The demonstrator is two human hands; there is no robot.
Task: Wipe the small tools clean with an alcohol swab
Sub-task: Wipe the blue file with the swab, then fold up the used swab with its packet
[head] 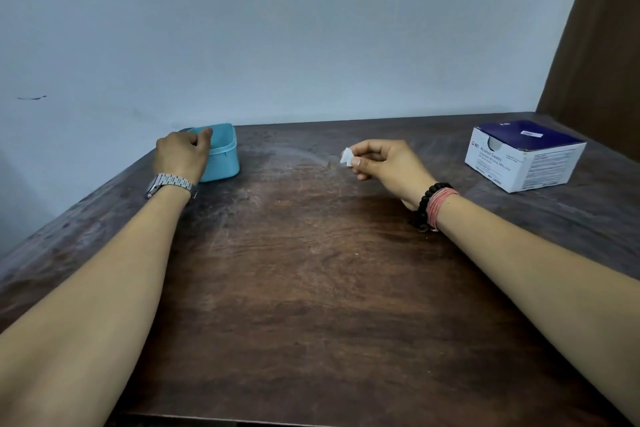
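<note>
While both forearms are stretching out over the wooden table (311,288), the left hand (181,156) is reaching to ten o'clock, its curled fingers hooking the rim of a blue tub (223,158). Over at one o'clock, the right hand (384,163) is hovering above the tabletop, thumb and forefinger pinching a small white swab (346,157). A swab box (523,156) is sitting at two o'clock.

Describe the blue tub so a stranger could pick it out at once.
Start at the dark wooden table and go to its far left corner by the pale wall. There the blue tub stands open-topped, with the left hand at its rim. It is the only plastic thing there; the swab box is cardboard.
</note>
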